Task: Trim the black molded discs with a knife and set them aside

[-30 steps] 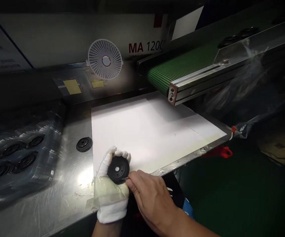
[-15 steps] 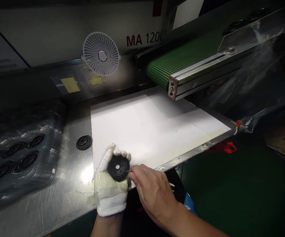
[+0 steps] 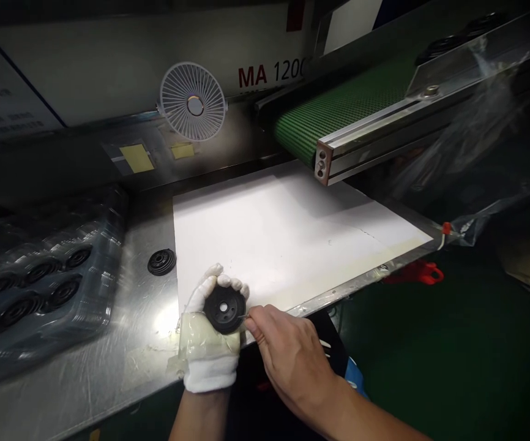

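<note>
My left hand (image 3: 209, 352), in a white cotton glove wrapped with clear tape, is shut around a black ribbed rubber disc (image 3: 224, 309) with a central hole. My right hand (image 3: 292, 361) is bare and pinches a thin metal pick (image 3: 245, 316), mostly hidden by the fingers. Its tip meets the disc's right rim. Another black disc (image 3: 161, 262) lies on the steel table (image 3: 122, 343), left of my left hand.
A clear plastic tray (image 3: 40, 282) holding several black discs sits at left. A white sheet (image 3: 287, 239) covers the table's middle. Behind it are a green conveyor belt (image 3: 343, 116) and a small white fan (image 3: 192, 101). The table's front edge runs close to my hands.
The whole view has shifted slightly as my head moved. My hands have risen a little in the frame, and the pick stays at the disc's rim.
</note>
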A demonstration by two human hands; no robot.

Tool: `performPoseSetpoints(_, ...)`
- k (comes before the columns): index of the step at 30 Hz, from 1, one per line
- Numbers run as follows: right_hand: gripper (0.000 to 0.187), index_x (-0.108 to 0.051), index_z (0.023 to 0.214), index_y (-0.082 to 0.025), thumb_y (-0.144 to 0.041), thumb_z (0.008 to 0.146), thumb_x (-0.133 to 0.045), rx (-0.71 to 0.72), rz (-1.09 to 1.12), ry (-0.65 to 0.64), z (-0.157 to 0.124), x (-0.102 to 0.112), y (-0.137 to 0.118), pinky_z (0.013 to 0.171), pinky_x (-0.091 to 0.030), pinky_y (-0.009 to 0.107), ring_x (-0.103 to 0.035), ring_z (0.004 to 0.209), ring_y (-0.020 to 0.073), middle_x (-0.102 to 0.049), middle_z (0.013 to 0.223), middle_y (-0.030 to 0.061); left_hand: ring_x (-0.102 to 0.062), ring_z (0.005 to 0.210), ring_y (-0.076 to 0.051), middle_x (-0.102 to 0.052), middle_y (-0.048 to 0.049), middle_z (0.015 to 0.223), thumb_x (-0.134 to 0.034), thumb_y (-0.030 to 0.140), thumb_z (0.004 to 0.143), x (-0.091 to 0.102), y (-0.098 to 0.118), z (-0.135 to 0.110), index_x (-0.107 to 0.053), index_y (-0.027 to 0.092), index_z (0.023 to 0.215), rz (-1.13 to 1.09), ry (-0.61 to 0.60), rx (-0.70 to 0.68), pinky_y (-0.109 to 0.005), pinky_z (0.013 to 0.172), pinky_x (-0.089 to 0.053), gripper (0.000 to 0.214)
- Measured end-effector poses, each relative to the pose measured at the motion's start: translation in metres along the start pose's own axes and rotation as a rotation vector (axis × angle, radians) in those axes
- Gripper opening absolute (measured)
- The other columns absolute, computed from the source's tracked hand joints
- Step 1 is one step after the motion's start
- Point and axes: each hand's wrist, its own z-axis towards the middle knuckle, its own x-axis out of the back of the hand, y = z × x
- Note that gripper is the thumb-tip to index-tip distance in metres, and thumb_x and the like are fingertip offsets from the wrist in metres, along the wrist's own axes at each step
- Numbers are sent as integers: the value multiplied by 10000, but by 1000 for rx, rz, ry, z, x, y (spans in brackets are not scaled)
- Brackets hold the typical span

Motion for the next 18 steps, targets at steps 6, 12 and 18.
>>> performPoseSetpoints(6,236,-518,831,-221,-279,978,-342,14,12,30,-3,-6,-9,581,-257,288,-530,652,156,-576,731,6,-611,836,-169,-632,-38,826,-553,120,779,5,-2,-4,-642,179,992,1,16,-66,-385,838,-512,239)
performPoseSetpoints(12,247,-529,845,-212,-278,981,-333,-14,10,72,0,1,2,571,-257,275,-515,631,144,-570,726,7,-614,776,-237,-631,-109,819,-545,200,750,7,4,-5,-645,113,1014,43,-50,101,-409,717,-532,296)
performPoseSetpoints(18,220,-514,835,-227,-274,974,-350,0,18,93,-4,-11,-8,562,-233,286,-493,607,151,-560,711,-9,-564,628,-130,-551,-4,664,-560,149,804,-4,-2,0,-649,164,887,-52,100,4,-283,614,-520,123)
